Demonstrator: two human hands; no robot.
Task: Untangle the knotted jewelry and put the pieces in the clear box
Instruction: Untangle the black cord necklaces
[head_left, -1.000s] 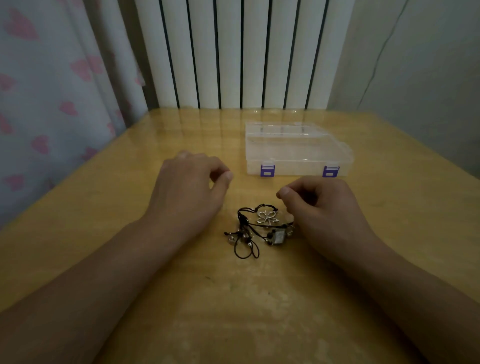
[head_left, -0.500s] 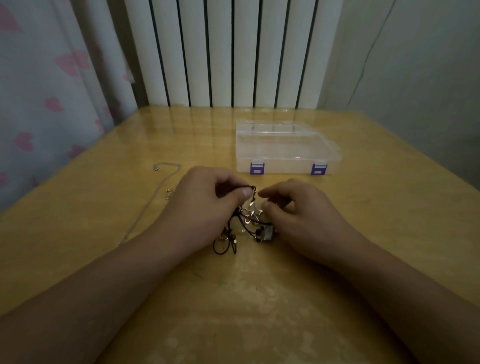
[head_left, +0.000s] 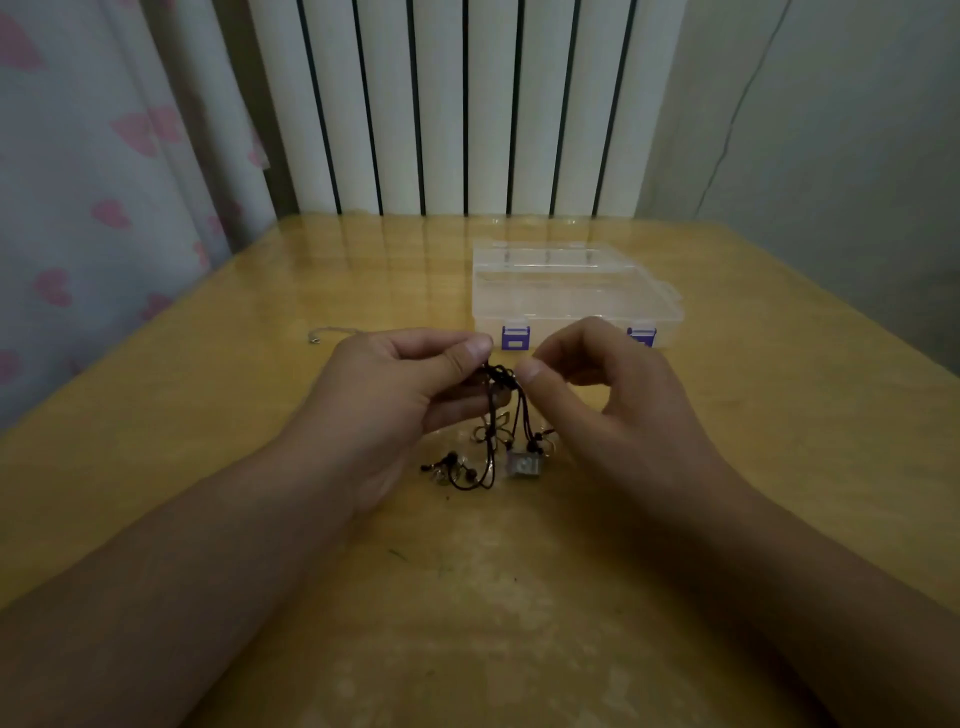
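The left hand (head_left: 384, 410) pinches the top of the knotted jewelry (head_left: 493, 441) between thumb and curled fingers, lifting it so the cords dangle to the counter (head_left: 519, 597). The right hand (head_left: 613, 410) pinches the same knot beside it, in front of the closed clear box (head_left: 571, 296).

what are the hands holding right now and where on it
Both the left hand and right hand pinch the knotted jewelry at the top of its black cords; charms dangle below.

Clear box (head_left: 571, 291) just beyond hands.

No readable text, label or number — anywhere in view.
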